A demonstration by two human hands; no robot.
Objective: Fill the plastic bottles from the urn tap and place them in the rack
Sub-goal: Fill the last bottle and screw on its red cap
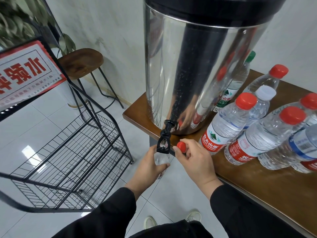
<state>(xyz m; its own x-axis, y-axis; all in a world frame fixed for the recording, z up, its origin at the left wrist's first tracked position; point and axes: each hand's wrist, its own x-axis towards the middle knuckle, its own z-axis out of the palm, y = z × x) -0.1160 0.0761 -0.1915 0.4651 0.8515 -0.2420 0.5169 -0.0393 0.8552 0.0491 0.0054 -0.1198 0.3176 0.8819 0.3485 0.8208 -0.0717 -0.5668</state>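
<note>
Brown wooden table (267, 182) at right, front edge running toward the wall. On it: steel urn (193, 74) at the near corner, base close to the edge; capped plastic bottles (257, 134) clustered just beside the urn, upright, mostly red caps, one white, one green behind. White tiled floor (51, 121) below, carrying a black wire rack (68, 160) and a wooden stool (80, 61).

I see bright, even indoor light. The floor tiles (51, 124) carry soft white glare at left. The steel urn (188, 74) mirrors the bottles and my hand in stretched streaks. Wide-angle distortion bends the wire rack (72, 152) and the far walls. The plant (15, 19) at far left is blurred.
</note>
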